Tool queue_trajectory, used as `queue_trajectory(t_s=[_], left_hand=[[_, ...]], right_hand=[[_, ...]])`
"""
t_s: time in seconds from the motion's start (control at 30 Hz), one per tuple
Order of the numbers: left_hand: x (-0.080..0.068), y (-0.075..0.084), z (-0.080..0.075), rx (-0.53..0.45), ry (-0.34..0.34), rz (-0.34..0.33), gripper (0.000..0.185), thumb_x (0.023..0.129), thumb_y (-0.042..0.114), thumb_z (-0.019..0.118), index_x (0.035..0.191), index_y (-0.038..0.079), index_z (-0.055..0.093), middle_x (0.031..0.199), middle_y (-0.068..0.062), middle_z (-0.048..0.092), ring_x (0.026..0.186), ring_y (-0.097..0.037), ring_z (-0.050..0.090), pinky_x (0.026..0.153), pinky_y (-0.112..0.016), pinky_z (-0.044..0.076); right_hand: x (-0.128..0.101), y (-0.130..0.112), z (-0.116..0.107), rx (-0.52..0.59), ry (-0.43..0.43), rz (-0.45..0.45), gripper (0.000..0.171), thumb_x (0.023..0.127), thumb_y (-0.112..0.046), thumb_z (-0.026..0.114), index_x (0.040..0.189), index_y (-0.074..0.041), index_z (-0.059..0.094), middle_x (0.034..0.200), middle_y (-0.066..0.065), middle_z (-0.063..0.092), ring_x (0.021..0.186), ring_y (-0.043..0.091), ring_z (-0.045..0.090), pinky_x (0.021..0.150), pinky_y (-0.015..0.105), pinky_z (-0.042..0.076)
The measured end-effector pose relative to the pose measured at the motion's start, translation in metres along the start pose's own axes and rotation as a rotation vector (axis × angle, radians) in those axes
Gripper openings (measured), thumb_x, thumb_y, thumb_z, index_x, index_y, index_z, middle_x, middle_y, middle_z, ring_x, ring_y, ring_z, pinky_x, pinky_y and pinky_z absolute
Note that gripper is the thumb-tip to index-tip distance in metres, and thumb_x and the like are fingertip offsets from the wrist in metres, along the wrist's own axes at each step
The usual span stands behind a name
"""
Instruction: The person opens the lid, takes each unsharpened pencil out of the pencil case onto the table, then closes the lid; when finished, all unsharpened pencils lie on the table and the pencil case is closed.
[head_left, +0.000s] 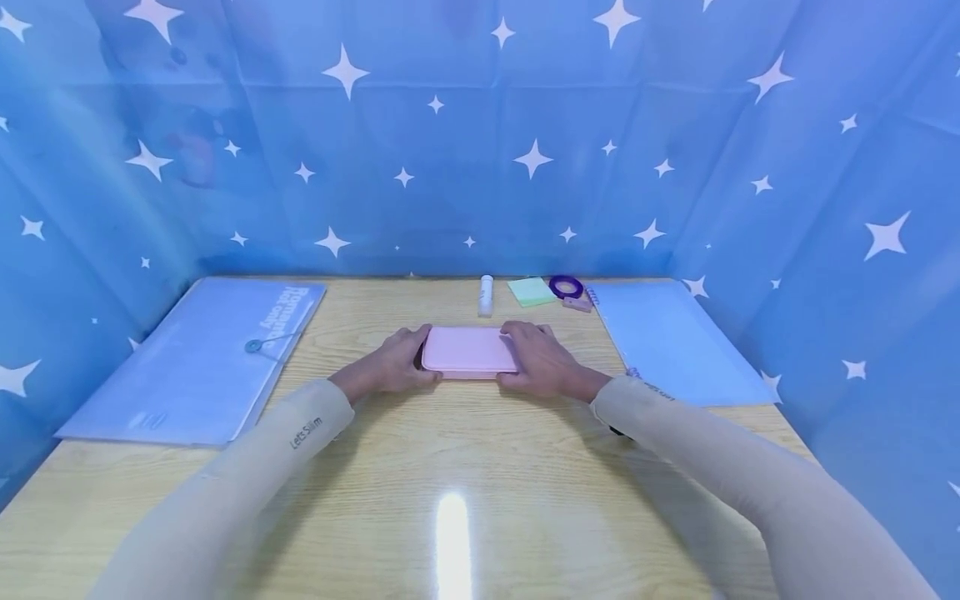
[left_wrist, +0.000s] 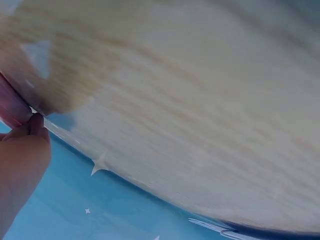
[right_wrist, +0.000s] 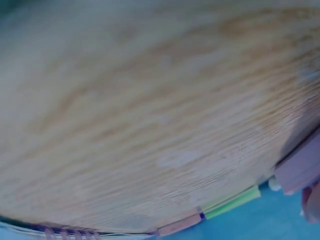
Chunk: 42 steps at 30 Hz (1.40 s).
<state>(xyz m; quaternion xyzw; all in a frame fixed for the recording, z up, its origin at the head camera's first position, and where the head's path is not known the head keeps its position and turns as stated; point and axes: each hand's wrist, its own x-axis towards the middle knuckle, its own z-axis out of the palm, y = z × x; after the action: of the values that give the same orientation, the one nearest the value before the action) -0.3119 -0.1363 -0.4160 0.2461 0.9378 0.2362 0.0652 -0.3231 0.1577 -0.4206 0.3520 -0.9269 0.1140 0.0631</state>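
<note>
With your left hand (head_left: pixel 395 364) and right hand (head_left: pixel 542 360) curled round the two short ends of the pink case (head_left: pixel 468 350) lying flat mid-tabletop (head_left: pixel 465 467), keep your grip even so it stays level and doesn't slip.

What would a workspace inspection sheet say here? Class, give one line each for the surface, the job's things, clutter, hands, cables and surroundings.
Surface: wooden table, glare patch near the front.
Job's things: pink case lying flat at centre.
Clutter: blue folder left; notebook right; glue stick, green sticky notes, purple tape roll, eraser at the back.
Hands: left hand and right hand grip the case's ends.
Cables: nothing seen.
Surroundings: blue starred cloth on three sides.
</note>
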Motion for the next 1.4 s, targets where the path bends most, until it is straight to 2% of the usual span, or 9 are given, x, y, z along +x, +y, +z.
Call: queue_trajectory(t_s=[0.2,0.4,0.53,0.63,0.77,0.87,1.03,1.23,1.4], left_hand=[[0.003,0.001,-0.005,0.028,-0.003,-0.012,0.09,0.087,0.042,0.072,0.153,0.001,0.027,0.134,-0.021,0.052,0.122,-0.034,0.047,0.103,-0.047,0.044],[0.008,0.003,-0.009,0.064,0.01,0.013,0.088,0.085,0.044,0.073,0.151,0.002,0.032,0.128,-0.018,0.055,0.116,-0.031,0.049,0.096,-0.043,0.046],[0.005,0.001,-0.008,0.062,0.002,-0.006,0.091,0.084,0.045,0.074,0.152,0.001,0.031,0.126,-0.018,0.056,0.114,-0.03,0.049,0.096,-0.043,0.047],[0.001,0.001,-0.005,0.049,-0.011,-0.032,0.096,0.084,0.047,0.074,0.153,0.0,0.028,0.126,-0.018,0.056,0.113,-0.029,0.048,0.097,-0.043,0.046],[-0.001,0.0,-0.003,0.024,-0.011,-0.053,0.1,0.084,0.048,0.075,0.155,-0.002,0.024,0.13,-0.019,0.055,0.113,-0.027,0.047,0.1,-0.041,0.044],[0.001,-0.002,-0.003,0.021,-0.005,-0.05,0.099,0.084,0.047,0.075,0.154,-0.003,0.025,0.13,-0.019,0.055,0.111,-0.027,0.047,0.098,-0.04,0.045],[0.001,-0.002,-0.003,0.044,0.0,-0.04,0.087,0.085,0.047,0.074,0.148,0.001,0.036,0.12,-0.015,0.059,0.106,-0.027,0.048,0.093,-0.04,0.046],[0.0,-0.001,-0.002,0.067,0.001,-0.053,0.094,0.085,0.051,0.072,0.152,0.0,0.03,0.123,-0.017,0.057,0.11,-0.029,0.049,0.095,-0.043,0.047],[0.0,-0.003,0.0,0.075,0.011,-0.044,0.096,0.084,0.053,0.071,0.153,0.001,0.03,0.122,-0.018,0.057,0.11,-0.029,0.049,0.092,-0.043,0.048]], right_hand=[[-0.001,0.0,-0.002,0.016,0.036,-0.023,0.07,0.086,-0.045,0.068,0.135,-0.001,0.043,0.141,0.019,0.048,0.13,0.034,0.047,0.105,0.054,0.035],[-0.003,0.002,-0.004,0.024,0.058,-0.028,0.068,0.088,-0.044,0.068,0.135,-0.001,0.043,0.14,0.02,0.049,0.132,0.033,0.046,0.105,0.055,0.034],[-0.001,0.005,-0.007,0.064,-0.011,0.009,0.082,0.087,-0.05,0.07,0.143,0.0,0.038,0.144,0.018,0.048,0.135,0.032,0.044,0.108,0.055,0.032],[0.004,0.01,-0.015,0.147,-0.076,0.058,0.093,0.081,-0.051,0.076,0.149,-0.003,0.035,0.148,0.014,0.046,0.136,0.032,0.043,0.112,0.053,0.031],[0.01,0.018,-0.03,0.305,-0.107,0.08,0.09,0.079,-0.036,0.083,0.149,-0.003,0.038,0.149,0.014,0.047,0.138,0.035,0.042,0.114,0.052,0.032],[0.013,0.021,-0.038,0.346,-0.14,0.056,0.084,0.077,-0.03,0.084,0.146,-0.004,0.044,0.148,0.014,0.048,0.138,0.036,0.041,0.114,0.052,0.033],[0.015,0.016,-0.032,0.254,-0.162,0.03,0.089,0.073,-0.037,0.084,0.146,-0.006,0.045,0.148,0.013,0.048,0.136,0.035,0.044,0.112,0.054,0.034],[0.017,0.009,-0.014,0.165,-0.104,0.046,0.092,0.074,-0.043,0.081,0.147,-0.005,0.041,0.149,0.012,0.048,0.137,0.03,0.043,0.112,0.052,0.03],[0.015,0.005,-0.013,0.12,-0.071,0.019,0.088,0.076,-0.041,0.08,0.144,-0.003,0.039,0.14,0.017,0.054,0.129,0.031,0.051,0.111,0.053,0.033]])
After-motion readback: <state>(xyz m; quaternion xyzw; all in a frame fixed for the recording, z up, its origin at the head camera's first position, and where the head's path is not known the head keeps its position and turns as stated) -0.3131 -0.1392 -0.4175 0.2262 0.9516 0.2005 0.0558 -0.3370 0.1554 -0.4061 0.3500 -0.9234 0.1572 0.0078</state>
